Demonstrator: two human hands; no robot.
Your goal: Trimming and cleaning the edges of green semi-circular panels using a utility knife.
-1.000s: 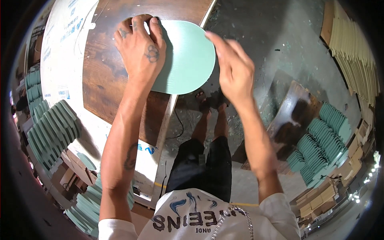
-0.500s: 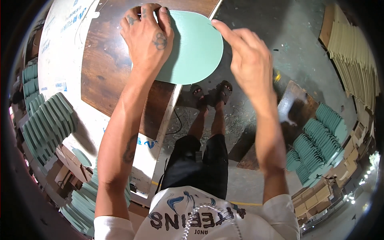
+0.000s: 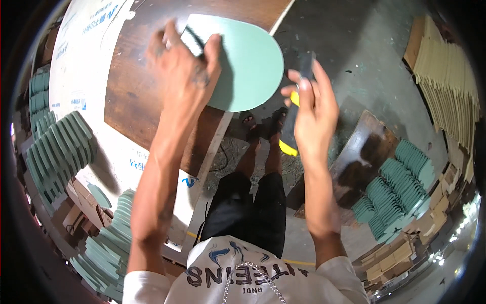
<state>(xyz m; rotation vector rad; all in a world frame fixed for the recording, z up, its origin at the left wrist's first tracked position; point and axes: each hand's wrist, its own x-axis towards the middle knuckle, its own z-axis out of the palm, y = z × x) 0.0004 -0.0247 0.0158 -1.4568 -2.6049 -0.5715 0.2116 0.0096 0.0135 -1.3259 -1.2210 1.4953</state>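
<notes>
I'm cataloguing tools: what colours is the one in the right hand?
The tool is black and yellow; head view.

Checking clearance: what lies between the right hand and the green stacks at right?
In the head view: grey floor, then a brown board, between the right hand and those stacks.

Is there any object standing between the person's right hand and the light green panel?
Nothing visible stands between the right hand and the light green panel; only a gap showing the floor separates them. The hand holds a black-and-yellow tool.
</notes>
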